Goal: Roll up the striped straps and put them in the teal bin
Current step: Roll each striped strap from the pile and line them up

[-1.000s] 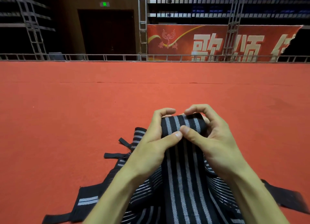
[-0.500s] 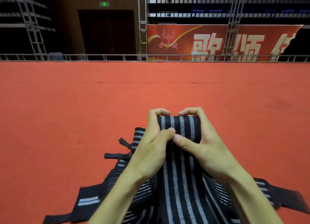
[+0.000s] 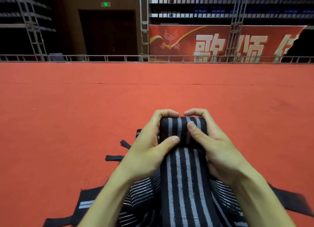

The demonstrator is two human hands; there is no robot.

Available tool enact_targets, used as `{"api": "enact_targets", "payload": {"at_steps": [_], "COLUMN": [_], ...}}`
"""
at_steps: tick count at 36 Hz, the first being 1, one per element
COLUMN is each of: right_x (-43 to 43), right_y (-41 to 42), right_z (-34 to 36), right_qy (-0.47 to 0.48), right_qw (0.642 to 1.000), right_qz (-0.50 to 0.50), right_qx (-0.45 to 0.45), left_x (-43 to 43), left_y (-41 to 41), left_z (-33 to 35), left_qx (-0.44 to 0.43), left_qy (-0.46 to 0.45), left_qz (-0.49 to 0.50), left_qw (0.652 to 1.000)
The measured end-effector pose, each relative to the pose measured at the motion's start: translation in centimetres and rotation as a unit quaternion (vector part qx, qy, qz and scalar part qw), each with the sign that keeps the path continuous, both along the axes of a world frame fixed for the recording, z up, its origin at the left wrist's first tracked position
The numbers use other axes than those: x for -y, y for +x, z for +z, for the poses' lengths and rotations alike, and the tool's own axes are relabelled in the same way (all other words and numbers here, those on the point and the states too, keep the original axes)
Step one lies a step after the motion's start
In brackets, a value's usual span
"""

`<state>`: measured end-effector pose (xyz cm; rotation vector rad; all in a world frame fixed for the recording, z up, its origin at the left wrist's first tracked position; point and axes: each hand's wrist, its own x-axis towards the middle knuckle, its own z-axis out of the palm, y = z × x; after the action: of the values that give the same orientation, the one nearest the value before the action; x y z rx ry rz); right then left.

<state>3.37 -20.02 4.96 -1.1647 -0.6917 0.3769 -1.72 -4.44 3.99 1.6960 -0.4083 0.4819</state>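
Strap: A long black strap with grey stripes (image 3: pixel 181 179) lay low in the middle of the picture, at about 6 o'clock. Its flat part ran up from the bottom edge toward 12 o'clock.
Roll: The far end of the strap was wound into a fat roll (image 3: pixel 176 130). The roll was held up between both hands, above the floor.
Left hand: The left hand (image 3: pixel 149 152) held the roll on its 9 o'clock side. Its fingers (image 3: pixel 163 113) curled over the top of the roll. Its thumb (image 3: pixel 169 141) pressed on the near face of the roll.
Right hand: The right hand (image 3: pixel 215 148) held the roll on its 3 o'clock side. Its fingers (image 3: pixel 197 112) curled over the top, and their tips nearly met the left fingertips. Its thumb (image 3: pixel 193 130) pushed on the stripes.
Other straps: A messy pile of more black striped straps (image 3: pixel 142 191) lay under the arms. Thin black loop ends (image 3: pixel 113 158) stuck out of the pile toward 9 o'clock.
Floor: A big red carpet (image 3: pixel 85 116) spread out under everything.
Far side: At 12 o'clock a low metal rail (image 3: pixel 102 58) ran along the far edge of the carpet. Behind it, toward 1 o'clock, hung a red banner with big pale letters (image 3: pixel 186 41). Toward 11 o'clock stood a dark brown door (image 3: pixel 108 33) with a small green sign (image 3: pixel 105 4) above it.
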Motion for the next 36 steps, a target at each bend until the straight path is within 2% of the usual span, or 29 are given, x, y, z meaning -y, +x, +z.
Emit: {"api": "enact_targets", "payload": {"at_steps": [6, 10, 14, 16, 19, 22, 27, 30, 36], "right_x": [-0.1, -0.6, -0.3, -0.1, 0.0, -0.1, 0.1, 0.2, 0.2], "right_y": [0.4, 0.4, 0.3, 0.3, 0.2, 0.3, 0.5, 0.2, 0.1], "right_z": [-0.3, -0.6, -0.3, -0.2, -0.1, -0.1, -0.1, 0.0, 0.0], "right_qy": [-0.009, -0.002, -0.001, -0.008, -0.007, 0.007, 0.026, 0.005, -0.031], "right_qw": [1.0, 0.995, 0.992, 0.99, 0.989, 0.988, 0.994, 0.996, 0.985], "right_qz": [-0.001, -0.06, -0.082, -0.085, -0.082, -0.084, -0.066, -0.05, -0.09], "right_qx": [0.022, 0.074, 0.094, 0.11, 0.126, 0.132, 0.088, 0.07, 0.146], "left_x": [0.3, 0.4, 0.7, 0.8, 1.1, 1.3, 1.2, 1.3, 1.4], "left_y": [0.2, 0.3, 0.1, -0.2, -0.4, -0.4, -0.4, -0.3, -0.1], "left_z": [0.2, 0.1, -0.1, -0.1, 0.0, 0.3, 0.1, 0.0, -0.2], "left_qx": [0.13, 0.155, 0.125, 0.072, -0.039, -0.088, -0.056, -0.039, -0.043], "left_qy": [0.081, 0.066, 0.058, 0.042, -0.045, -0.063, -0.082, -0.113, -0.142], "left_qz": [0.094, 0.089, 0.085, 0.059, 0.019, 0.016, -0.002, -0.012, -0.04], "left_qw": [0.984, 0.982, 0.987, 0.995, 0.998, 0.994, 0.995, 0.993, 0.988]}}
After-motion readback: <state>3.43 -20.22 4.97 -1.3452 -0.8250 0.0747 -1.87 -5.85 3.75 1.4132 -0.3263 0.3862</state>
